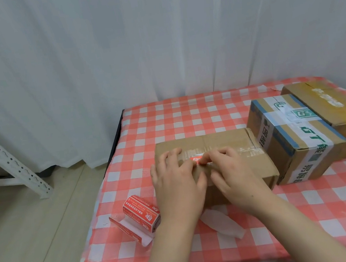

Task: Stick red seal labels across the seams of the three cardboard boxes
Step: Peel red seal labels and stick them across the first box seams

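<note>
White curtain (pixel 152 42) fills the background, w/ a red-and-white checked tablecloth (pixel 188 117) below it, cut off at the right and bottom edges. Three cardboard boxes sit in a row on the cloth. The far box (pixel 335 108) is blurred and runs out of frame at right. The middle box (pixel 295 140) is wrapped in white printed tape, its lettering only partly legible. The near box (pixel 227 144) lies in front of the person, its near face mostly hidden by both forearms.

Left hand (pixel 176 185) rests on the near box's top, fingers fairly straight and spread, pressing down. Right hand (pixel 236 175) sits beside it, fingers bent, tips on the red seal label (pixel 197 158); can't tell whether it pinches or just presses. The label lies on the taped centre seam, approx. half covered by fingertips.

Roll of red labels (pixel 141 214) lies left of the box, tail unwound. A white backing strip (pixel 222 223) shows between the forearms.
</note>
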